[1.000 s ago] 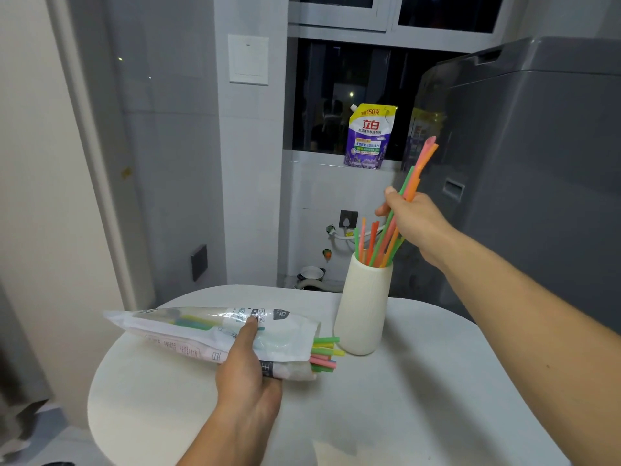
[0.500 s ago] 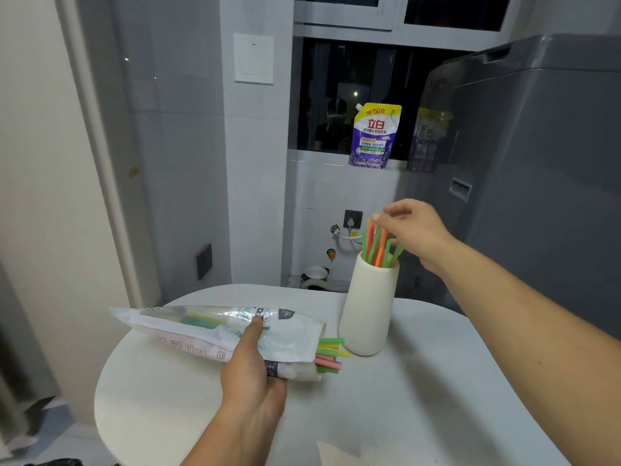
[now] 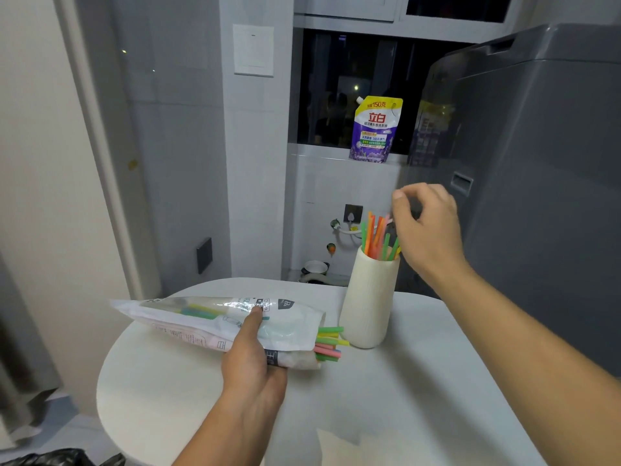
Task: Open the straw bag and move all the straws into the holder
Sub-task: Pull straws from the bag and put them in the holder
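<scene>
A white plastic straw bag (image 3: 215, 319) lies on the round white table (image 3: 386, 398), its open end to the right, where several green, yellow and pink straws (image 3: 329, 343) stick out. My left hand (image 3: 252, 358) grips the bag from the near side, thumb on top. A cream ribbed holder (image 3: 368, 301) stands upright just right of the bag's mouth, with several orange and green straws (image 3: 378, 237) in it. My right hand (image 3: 426, 227) hovers just above and right of those straws, fingers loosely curled and apart, holding nothing.
A large grey appliance (image 3: 537, 179) stands close behind and to the right of the table. A purple detergent pouch (image 3: 374, 129) sits on the window ledge. A tiled wall corner (image 3: 255, 163) rises behind the table. A piece of white paper (image 3: 339, 445) lies at the near table edge.
My right hand pushed a bunch of straws down into the holder, let go, and has lifted slightly up and right. My left hand and the bag stayed put.
</scene>
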The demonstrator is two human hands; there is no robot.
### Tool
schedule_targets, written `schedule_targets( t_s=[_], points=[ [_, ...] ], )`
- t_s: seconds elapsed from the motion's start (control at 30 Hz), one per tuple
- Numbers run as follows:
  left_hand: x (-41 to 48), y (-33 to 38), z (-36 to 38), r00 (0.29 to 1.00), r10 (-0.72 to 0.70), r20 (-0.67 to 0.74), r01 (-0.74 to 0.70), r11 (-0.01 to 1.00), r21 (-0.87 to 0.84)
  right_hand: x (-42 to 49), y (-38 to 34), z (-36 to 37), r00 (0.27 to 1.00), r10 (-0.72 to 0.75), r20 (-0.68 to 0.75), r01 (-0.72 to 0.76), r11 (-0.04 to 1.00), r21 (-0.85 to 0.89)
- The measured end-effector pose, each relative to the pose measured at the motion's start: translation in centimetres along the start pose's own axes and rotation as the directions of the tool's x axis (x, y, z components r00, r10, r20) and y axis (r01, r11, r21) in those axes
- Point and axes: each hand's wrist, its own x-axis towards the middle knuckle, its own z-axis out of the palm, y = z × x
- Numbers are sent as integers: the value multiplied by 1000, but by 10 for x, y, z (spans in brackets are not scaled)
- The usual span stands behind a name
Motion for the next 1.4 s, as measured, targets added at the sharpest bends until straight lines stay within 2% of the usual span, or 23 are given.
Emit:
schedule_targets(
  t_s=[0.07, 0.1, 0.17, 0.27, 0.37, 0.43, 0.57, 0.83, 0.97, 1.1, 1.2, 1.4],
  points=[
    [-1, 2, 1, 1000, -3, -2, 3, 1000, -6, -28, -15, -7, 995, -59, -79, 65, 995, 76],
    [-1, 3, 2, 1000, -4, -2, 4, 1000, -8, -45, -21, -9, 997, -46, -59, 53, 991, 126],
    [-1, 5, 2, 1000, 5, -8, -5, 1000, -16, -79, -26, -5, 993, 51, 103, -70, 980, 188],
    [-2, 6, 3, 999, 36, -16, -36, 999, -20, -121, -24, 11, 887, 276, 371, -345, 929, 132],
    [-6, 4, 4, 998, 66, -17, -66, 998, -13, -144, -25, 24, 817, 345, 462, -433, 896, 97],
    [-8, 2, 6, 997, 74, -14, -74, 997, -2, -151, -27, 29, 822, 334, 462, -442, 885, 145],
    [-10, 1, 7, 995, 101, -27, -101, 995, 1, -155, -25, 32, 888, 276, 368, -389, 877, 282],
    [-6, 0, 7, 991, 125, -39, -126, 991, -32, -162, -20, 36, 923, 210, 322, -300, 918, 261],
    [-1, 5, 6, 991, 125, -36, -127, 991, -46, -158, -12, 31, 943, 196, 268, -277, 909, 313],
    [3, 8, 4, 993, 112, -29, -113, 992, -54, -156, -2, 29, 932, 276, 234, -349, 855, 384],
    [5, 7, 3, 993, 116, -37, -118, 992, -53, -158, -3, 28, 912, 307, 272, -400, 811, 427],
    [4, 4, 3, 994, 99, -55, -101, 994, -36, -160, -8, 28, 889, 306, 339, -430, 813, 393]
  ],
)
